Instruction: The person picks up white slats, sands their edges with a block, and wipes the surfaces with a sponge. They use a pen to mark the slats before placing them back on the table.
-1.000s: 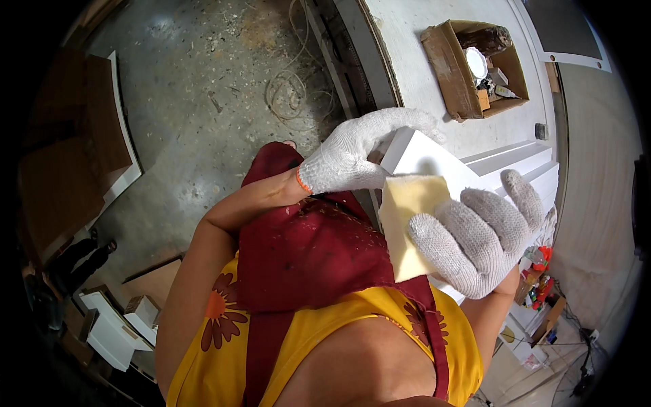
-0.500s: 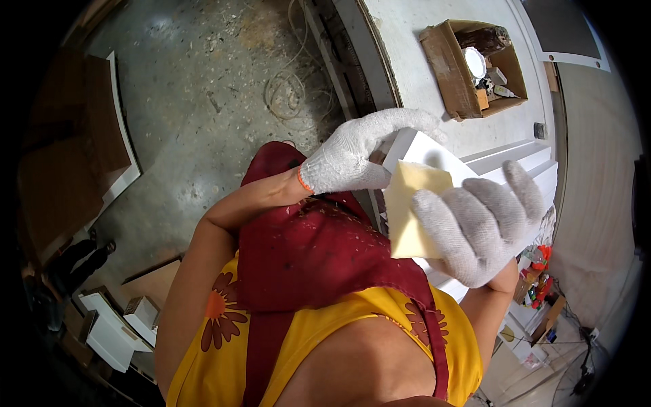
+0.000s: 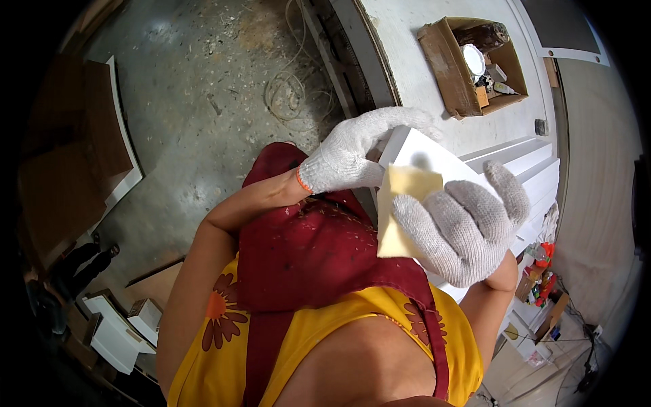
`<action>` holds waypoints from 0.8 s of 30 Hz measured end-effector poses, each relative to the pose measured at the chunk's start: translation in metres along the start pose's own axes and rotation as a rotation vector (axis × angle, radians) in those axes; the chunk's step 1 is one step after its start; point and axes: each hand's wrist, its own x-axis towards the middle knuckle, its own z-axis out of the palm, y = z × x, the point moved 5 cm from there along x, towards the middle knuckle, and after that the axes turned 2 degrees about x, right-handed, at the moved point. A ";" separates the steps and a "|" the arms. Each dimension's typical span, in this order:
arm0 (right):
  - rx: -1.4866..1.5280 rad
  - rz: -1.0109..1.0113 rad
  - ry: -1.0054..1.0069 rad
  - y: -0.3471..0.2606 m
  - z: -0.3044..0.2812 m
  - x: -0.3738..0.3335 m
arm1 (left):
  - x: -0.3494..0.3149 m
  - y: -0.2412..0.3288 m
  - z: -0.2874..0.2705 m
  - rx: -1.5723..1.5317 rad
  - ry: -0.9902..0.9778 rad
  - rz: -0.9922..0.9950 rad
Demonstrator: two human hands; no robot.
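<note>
Both my hands wear white knitted gloves. In my right hand (image 3: 468,230) is a pale yellow sponge block (image 3: 399,224), gripped between thumb and fingers. The sponge lies against a white board (image 3: 424,152), which looks long and thick. My left hand (image 3: 356,149) wraps round the far left end of that board, fingers over its far side and thumb on the near side. Part of the board is hidden beneath the sponge and my right hand.
Further white boards (image 3: 515,159) lie side by side on the light worktable (image 3: 400,41). Toward its far end stands an open cardboard box (image 3: 444,74) with a dark bottle and small items. A thin hose (image 3: 291,95) coils on the floor at left. Another person's legs (image 3: 85,264) show far left.
My right hand has slid the sponge a little to the left along the white board. My left hand keeps its hold on the board's end, almost unmoved.
</note>
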 end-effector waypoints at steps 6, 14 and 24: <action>0.490 0.399 -0.048 0.043 0.000 -0.033 | -0.002 -0.003 -0.003 -0.015 0.022 0.001; 1.440 1.454 0.474 0.107 0.041 -0.088 | 0.004 -0.008 -0.002 -0.062 0.027 0.019; 1.583 1.516 0.451 0.127 0.054 -0.095 | -0.002 -0.016 0.002 -0.165 0.049 -0.002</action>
